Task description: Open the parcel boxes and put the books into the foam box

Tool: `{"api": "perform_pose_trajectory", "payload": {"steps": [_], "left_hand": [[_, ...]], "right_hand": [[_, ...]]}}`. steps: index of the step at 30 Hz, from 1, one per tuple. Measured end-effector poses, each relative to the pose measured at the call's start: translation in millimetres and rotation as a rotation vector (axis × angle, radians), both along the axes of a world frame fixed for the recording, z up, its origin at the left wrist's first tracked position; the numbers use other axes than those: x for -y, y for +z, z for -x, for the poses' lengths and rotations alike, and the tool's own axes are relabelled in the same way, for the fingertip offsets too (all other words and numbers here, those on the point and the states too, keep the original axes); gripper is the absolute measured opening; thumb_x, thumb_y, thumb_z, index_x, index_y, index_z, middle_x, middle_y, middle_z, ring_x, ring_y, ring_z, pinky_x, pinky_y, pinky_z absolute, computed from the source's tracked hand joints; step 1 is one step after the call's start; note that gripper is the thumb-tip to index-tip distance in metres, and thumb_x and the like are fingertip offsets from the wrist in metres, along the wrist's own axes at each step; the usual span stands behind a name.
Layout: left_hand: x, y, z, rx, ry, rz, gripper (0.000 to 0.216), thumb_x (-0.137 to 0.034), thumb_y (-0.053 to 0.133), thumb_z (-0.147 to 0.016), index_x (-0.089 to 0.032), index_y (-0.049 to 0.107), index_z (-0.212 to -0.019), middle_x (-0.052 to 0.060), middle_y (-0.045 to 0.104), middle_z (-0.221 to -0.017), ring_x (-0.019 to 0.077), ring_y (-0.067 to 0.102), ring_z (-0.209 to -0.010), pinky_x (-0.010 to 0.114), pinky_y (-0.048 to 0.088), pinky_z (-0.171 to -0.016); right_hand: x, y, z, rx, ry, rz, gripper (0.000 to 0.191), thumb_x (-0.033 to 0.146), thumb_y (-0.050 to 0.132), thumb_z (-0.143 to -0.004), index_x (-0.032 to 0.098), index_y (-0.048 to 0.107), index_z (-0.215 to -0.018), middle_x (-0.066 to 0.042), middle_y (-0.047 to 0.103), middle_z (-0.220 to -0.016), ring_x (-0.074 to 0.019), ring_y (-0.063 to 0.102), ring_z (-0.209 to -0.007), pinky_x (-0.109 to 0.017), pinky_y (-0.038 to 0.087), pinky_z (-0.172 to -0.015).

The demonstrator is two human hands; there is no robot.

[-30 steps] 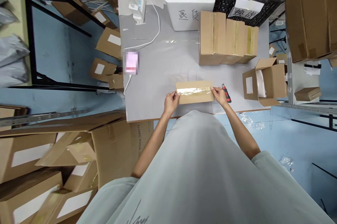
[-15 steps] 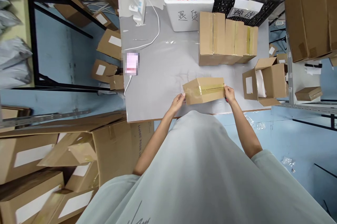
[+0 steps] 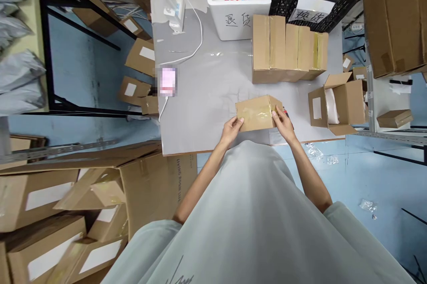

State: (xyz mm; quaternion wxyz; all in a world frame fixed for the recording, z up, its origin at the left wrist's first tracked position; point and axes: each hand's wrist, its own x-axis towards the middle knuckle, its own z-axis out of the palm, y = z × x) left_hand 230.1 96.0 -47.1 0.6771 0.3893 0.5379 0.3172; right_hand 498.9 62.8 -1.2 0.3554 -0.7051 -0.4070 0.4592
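The left hand [image 3: 232, 129] holds a taped box [image 3: 255, 114] at its eight o'clock corner, the right hand [image 3: 283, 125] at three o'clock, over the bench's [image 3: 200, 115] six o'clock side. Closed cartons [image 3: 290, 48] stand at one o'clock from it.

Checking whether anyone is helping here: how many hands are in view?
2: the left hand at the near left corner of the cardboard box, and the right hand at its right end. No others show.
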Motion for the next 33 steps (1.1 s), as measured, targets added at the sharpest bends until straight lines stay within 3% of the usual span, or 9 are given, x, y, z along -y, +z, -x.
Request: {"api": "perform_pose_trajectory", "payload": {"steps": [5,9,15,20,26,30,33], "left_hand": [[-4.3,20.0,29.6,-0.161,0.05,-0.116,0.072,-0.073,0.079,-0.091,-0.02,0.078,-0.139,0.013,0.081,-0.138,0.0317,0.077,-0.121,0.044,0.064,-0.103],[-4.9,19.2,45.4,-0.24,0.07,-0.134,0.071,-0.073,0.081,-0.089,-0.021,0.08,-0.138,0.012,0.082,-0.135,0.0304,0.078,-0.112,0.041,0.065,-0.094],[-4.1,8.7,37.8,-0.278,0.074,-0.129,0.073,-0.068,0.081,-0.089,-0.018,0.078,-0.142,0.015,0.079,-0.138,0.0289,0.077,-0.107,0.04,0.065,-0.09],[-13.1,4.5,31.2,-0.292,0.069,-0.149,0.07,-0.067,0.08,-0.09,-0.019,0.078,-0.14,0.014,0.08,-0.134,0.0277,0.077,-0.106,0.04,0.063,-0.094],[-15.5,3.2,40.2,-0.271,0.035,-0.129,0.071,-0.068,0.082,-0.089,-0.019,0.077,-0.14,0.015,0.079,-0.133,0.0274,0.076,-0.106,0.04,0.063,-0.093],[-7.9,7.5,45.2,-0.27,-0.014,-0.169,0.07,-0.069,0.082,-0.089,-0.021,0.077,-0.14,0.014,0.077,-0.137,0.0269,0.075,-0.109,0.04,0.064,-0.096],[-3.7,13.0,45.3,-0.27,-0.071,-0.216,0.07,-0.071,0.078,-0.091,-0.022,0.078,-0.142,0.013,0.075,-0.139,0.028,0.075,-0.115,0.042,0.064,-0.101]], "right_hand": [[-5.7,13.0,13.8,-0.281,0.082,0.024,0.08,0.082,0.06,-0.102,0.032,0.063,-0.165,-0.001,0.062,-0.169,-0.0316,0.04,-0.17,-0.053,0.037,-0.14],[-7.1,4.0,29.0,-0.379,0.119,0.051,0.076,0.076,0.062,-0.101,0.035,0.063,-0.164,0.002,0.059,-0.172,-0.0302,0.044,-0.168,-0.05,0.039,-0.138],[-13.0,-18.2,29.4,-0.366,0.097,0.097,0.072,0.077,0.054,-0.103,0.032,0.068,-0.159,-0.001,0.067,-0.163,-0.0299,0.054,-0.16,-0.049,0.046,-0.134],[-21.1,-18.9,19.5,-0.358,0.085,0.134,0.067,0.075,0.055,-0.104,0.031,0.071,-0.153,-0.004,0.075,-0.152,-0.0319,0.06,-0.153,-0.053,0.05,-0.129],[-17.7,-20.8,13.9,-0.398,0.092,0.146,0.063,0.068,0.063,-0.101,0.031,0.072,-0.151,-0.005,0.069,-0.16,-0.0316,0.063,-0.149,-0.054,0.049,-0.129],[-3.6,-21.1,9.3,-0.407,0.088,0.169,0.071,0.074,0.068,-0.097,0.029,0.07,-0.151,-0.009,0.069,-0.158,-0.0328,0.066,-0.146,-0.054,0.052,-0.127],[8.4,-17.0,9.1,-0.369,0.087,0.181,0.085,0.082,0.067,-0.097,0.032,0.058,-0.164,-0.01,0.067,-0.16,-0.0329,0.066,-0.146,-0.053,0.056,-0.125]]}}
